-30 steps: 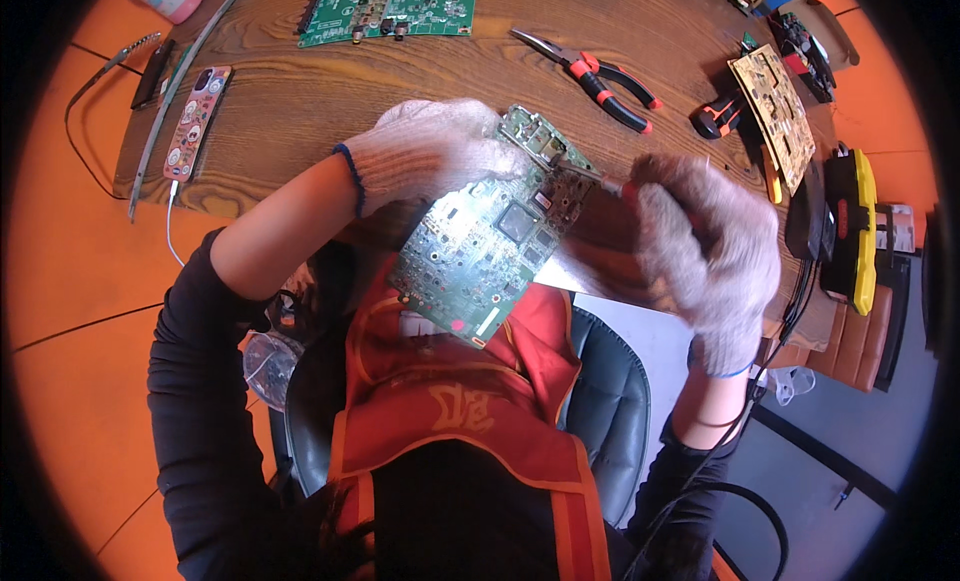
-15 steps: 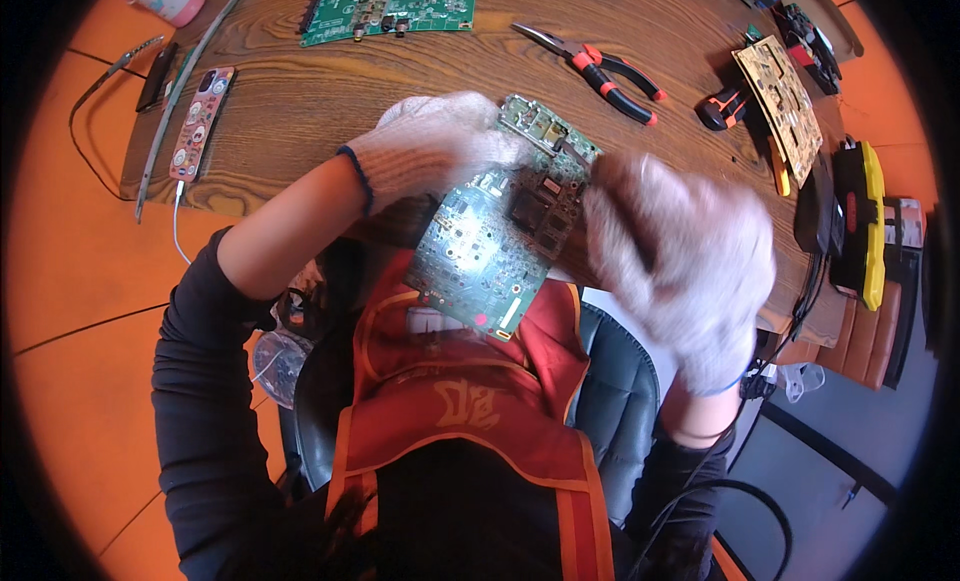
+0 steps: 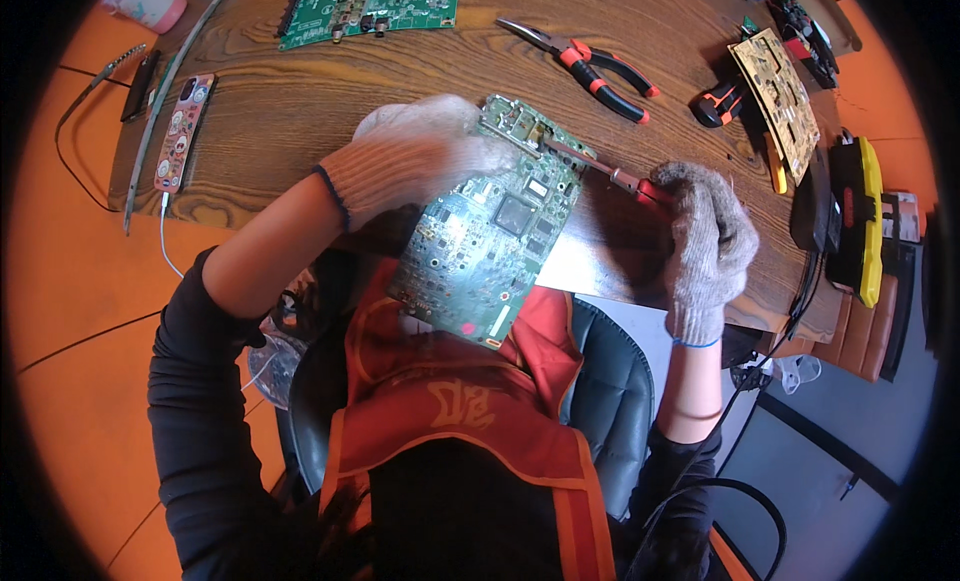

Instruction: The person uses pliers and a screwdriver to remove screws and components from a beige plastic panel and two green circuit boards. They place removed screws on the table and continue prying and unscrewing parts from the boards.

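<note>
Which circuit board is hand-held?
The green board gripped by the left hand; the other green board and the tan board are untouched.

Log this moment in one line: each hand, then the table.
left hand: holding green circuit board | right hand: gripping red-handled tool, tip at board's upper end | table: red-and-black pliers, phone

The pale knitted gloves (image 3: pixel 708 246) had blue cuff edges (image 3: pixel 697 343), the wrinkled sleeves (image 3: pixel 205 411) were black, and the red garment (image 3: pixel 400 401), probably an apron, had orange trim (image 3: pixel 440 437).
</note>
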### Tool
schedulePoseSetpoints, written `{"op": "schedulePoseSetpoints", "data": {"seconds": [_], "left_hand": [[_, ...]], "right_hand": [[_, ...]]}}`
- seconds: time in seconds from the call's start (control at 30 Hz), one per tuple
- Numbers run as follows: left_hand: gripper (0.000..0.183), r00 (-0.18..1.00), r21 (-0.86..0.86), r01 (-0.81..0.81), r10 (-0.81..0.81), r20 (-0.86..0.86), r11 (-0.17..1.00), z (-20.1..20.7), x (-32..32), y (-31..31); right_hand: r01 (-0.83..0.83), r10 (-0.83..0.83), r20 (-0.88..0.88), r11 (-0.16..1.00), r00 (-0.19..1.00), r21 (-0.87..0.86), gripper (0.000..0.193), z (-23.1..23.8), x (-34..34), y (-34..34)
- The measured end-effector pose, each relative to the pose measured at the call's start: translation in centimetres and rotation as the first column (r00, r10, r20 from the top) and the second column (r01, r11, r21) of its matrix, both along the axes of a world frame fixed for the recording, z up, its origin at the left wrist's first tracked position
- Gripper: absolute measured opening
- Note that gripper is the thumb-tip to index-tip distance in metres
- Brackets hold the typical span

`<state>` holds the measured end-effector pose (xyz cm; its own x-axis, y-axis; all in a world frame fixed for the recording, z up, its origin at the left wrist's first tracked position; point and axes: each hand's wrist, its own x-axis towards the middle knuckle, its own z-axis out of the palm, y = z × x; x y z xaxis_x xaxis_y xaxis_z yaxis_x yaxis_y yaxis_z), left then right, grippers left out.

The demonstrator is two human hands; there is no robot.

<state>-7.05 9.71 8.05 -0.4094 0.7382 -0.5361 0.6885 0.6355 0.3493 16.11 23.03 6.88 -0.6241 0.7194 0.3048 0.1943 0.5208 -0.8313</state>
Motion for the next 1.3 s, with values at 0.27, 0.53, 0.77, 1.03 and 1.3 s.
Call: {"op": "schedulePoseSetpoints", "data": {"seconds": [0.27,0.53,0.77,1.03,1.3], "left_hand": [[0.058,0.999,0.113,0.025,-0.022,-0.028,0.993,-0.4,0.2,-0.3],[0.061,0.997,0.149,0.081,-0.078,-0.027,0.985,-0.6,0.0,-0.4],[0.058,0.999,-0.015,0.032,-0.032,-0.021,0.999,-0.2,-0.2,0.0],[0.055,0.999,0.127,-0.034,0.037,-0.015,0.991,-0.3,0.5,-0.4],[0.057,0.999,0.071,-0.04,0.04,-0.009,0.997,0.1,0.3,-0.5]], "right_hand": [[0.0,-0.001,0.013,1.0,1.0,0.026,0.017,0.1,0.0,-2.3],[-0.474,0.354,0.349,0.803,0.868,0.362,0.028,6.1,-2.3,3.7],[-0.289,0.227,0.191,0.854,0.955,0.433,0.039,2.5,-3.4,7.1],[0.261,-0.297,0.033,0.774,0.954,-0.577,0.034,-0.4,-1.4,0.4],[0.142,-0.166,-0.055,0.942,0.985,-0.305,0.028,0.1,0.4,0.2]]}}
